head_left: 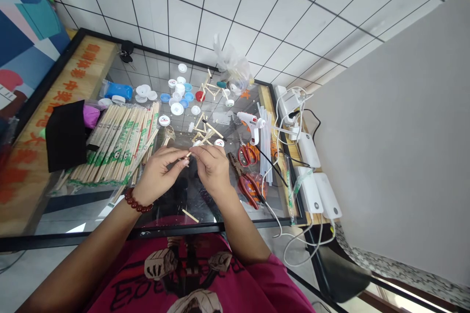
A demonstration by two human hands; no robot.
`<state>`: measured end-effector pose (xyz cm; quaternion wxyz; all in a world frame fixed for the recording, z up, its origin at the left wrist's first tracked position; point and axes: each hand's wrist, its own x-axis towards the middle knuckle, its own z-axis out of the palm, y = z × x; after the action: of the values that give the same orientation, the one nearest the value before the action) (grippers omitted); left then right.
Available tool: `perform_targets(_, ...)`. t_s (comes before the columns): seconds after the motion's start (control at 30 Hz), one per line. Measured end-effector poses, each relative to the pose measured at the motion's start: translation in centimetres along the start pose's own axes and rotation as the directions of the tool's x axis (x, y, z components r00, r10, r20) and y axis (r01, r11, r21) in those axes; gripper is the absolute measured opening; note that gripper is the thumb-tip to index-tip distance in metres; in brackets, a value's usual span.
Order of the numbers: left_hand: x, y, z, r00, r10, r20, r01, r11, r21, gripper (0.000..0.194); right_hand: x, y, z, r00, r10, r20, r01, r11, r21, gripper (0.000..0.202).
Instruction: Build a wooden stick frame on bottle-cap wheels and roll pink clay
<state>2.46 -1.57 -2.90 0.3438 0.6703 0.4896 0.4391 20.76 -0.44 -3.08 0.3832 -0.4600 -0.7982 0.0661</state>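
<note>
Head view: short pale wooden stick [188, 155] between bare left [158, 176] and right hands [212, 168]

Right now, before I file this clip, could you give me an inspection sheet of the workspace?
Surface: black-framed glass tabletop, small debris near the front.
Job's things: short wooden stick between the fingers; stick assemblies beyond; glue gun to the right.
Clutter: bottle caps, packaged chopsticks, pliers, glue sticks.
Hands: left hand and right hand meet at the stick.
Cables: white cables loop past the right edge.
Surroundings: white tiles, black chair; other people: nothing seen.
</note>
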Motion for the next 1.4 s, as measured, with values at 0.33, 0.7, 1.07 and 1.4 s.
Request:
perform_targets(0.33,0.4,-0.7,0.0,0.997,0.065,-0.040,-0.064,0.997,0.035,0.017,0.0,0.0,0.0,1.000,-0.006,0.001,0.006,1.000,-0.001,0.025)
perform_targets(0.7,0.1,-0.6,-0.1,0.998,0.060,-0.027,-0.054,0.982,0.182,0.017,-0.1,0.0,0.1,0.999,0.003,0.035,-0.002,1.000,-0.016,0.027)
perform_targets(1.07,0.1,0.0,0.2,0.999,0.007,-0.049,0.001,0.989,0.148,0.014,-0.1,-0.4,-0.4,0.998,0.036,0.047,-0.036,0.999,-0.004,0.028)
perform_targets(1.4,0.2,0.8,0.5,0.990,-0.087,-0.113,0.086,0.996,-0.016,0.016,-1.3,-0.7,-2.4,0.979,0.191,-0.073,-0.194,0.980,-0.044,0.015)
